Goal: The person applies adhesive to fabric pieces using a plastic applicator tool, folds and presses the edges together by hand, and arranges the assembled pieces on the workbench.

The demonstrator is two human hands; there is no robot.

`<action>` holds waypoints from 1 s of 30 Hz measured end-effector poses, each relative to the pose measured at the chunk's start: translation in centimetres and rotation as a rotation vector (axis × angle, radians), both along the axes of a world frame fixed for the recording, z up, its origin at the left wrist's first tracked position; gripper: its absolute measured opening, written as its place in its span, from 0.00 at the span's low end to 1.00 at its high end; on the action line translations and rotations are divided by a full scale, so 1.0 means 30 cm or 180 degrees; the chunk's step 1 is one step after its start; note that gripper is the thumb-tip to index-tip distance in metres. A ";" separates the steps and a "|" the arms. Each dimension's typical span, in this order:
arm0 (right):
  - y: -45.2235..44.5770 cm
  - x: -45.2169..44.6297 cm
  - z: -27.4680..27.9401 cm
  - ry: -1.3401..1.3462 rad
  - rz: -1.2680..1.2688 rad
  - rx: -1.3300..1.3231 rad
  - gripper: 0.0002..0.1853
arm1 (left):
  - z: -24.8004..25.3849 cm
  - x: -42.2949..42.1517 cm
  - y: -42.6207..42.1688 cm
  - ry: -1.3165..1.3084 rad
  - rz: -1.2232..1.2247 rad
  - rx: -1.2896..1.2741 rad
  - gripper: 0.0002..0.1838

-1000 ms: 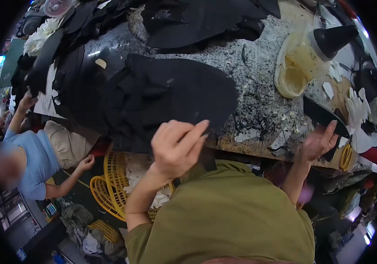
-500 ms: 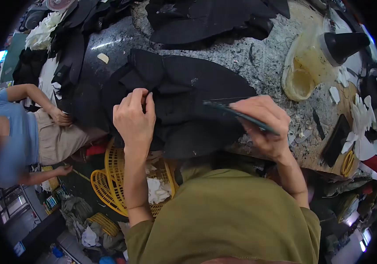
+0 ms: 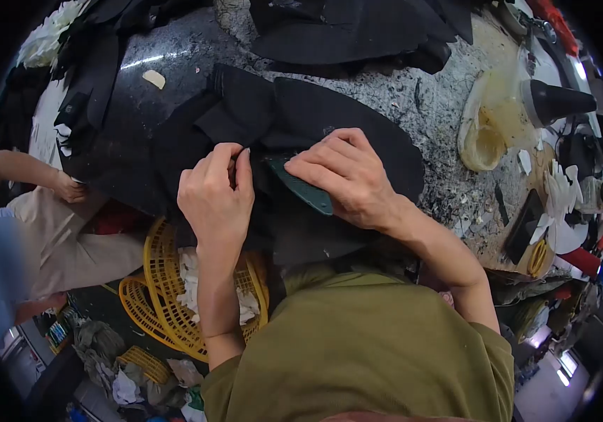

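Observation:
My left hand (image 3: 215, 184) is closed, thumb and fingertips pinched at the edge of a black fabric piece (image 3: 235, 112); the exact grip is partly hidden. In my right hand (image 3: 347, 179) is a flat, dark green tool (image 3: 303, 188) with a rounded end, whose kind I cannot make out. That hand lies close to the right of my left one, above another curved black fabric piece (image 3: 379, 130). The black pieces overlap on the worktable (image 3: 439, 105) in front of me.
More black fabric (image 3: 358, 35) lies at the back. A stained glue container (image 3: 481, 144) with a black cone-shaped part stands right, near a dark flat object (image 3: 523, 225) and yellow ring (image 3: 538, 258). Yellow baskets (image 3: 154, 253) sit below left. Another person's hand (image 3: 69, 188) is at left.
My right hand has moved left with the green tool, from the right side of the fabric to beside my left hand. My left hand keeps its pinch. The view has shifted slightly.

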State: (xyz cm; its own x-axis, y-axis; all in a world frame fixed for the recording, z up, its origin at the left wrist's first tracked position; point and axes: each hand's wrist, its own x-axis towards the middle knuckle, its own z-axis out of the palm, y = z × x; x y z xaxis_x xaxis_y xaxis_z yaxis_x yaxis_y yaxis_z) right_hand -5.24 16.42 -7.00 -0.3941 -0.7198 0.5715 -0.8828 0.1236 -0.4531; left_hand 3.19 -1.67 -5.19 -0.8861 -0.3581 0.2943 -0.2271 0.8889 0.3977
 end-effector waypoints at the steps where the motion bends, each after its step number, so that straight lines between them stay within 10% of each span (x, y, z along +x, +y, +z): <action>1: -0.008 0.010 -0.004 -0.0099 0.0025 0.0031 0.18 | 0.004 0.004 0.000 0.0075 -0.0019 0.0003 0.04; 15: -0.012 -0.098 0.061 -0.0780 0.1712 0.0761 0.16 | 0.041 0.060 0.043 0.0394 0.0022 -0.0173 0.03; 24: 0.201 -0.144 0.169 -0.0387 -0.0038 0.0022 0.10 | 0.052 0.042 0.068 0.0646 -0.0128 -0.0366 0.07; 26: 0.398 -0.117 0.192 -0.0772 -0.0843 -0.0095 0.06 | 0.063 0.028 0.069 0.0922 -0.0242 0.0280 0.07; 30: 0.713 -0.058 0.134 -0.0860 -0.3183 -0.1665 0.08 | 0.053 0.037 -0.004 0.0224 -0.0198 0.4074 0.10</action>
State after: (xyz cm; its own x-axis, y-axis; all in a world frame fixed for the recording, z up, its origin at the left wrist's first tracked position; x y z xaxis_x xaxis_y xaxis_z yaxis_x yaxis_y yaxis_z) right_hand -6.98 37.80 -2.96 -0.8081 0.2811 0.5177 -0.3637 0.4533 -0.8138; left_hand 4.30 -1.79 -3.59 -0.9080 -0.3779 -0.1807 -0.1430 -0.1256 0.9817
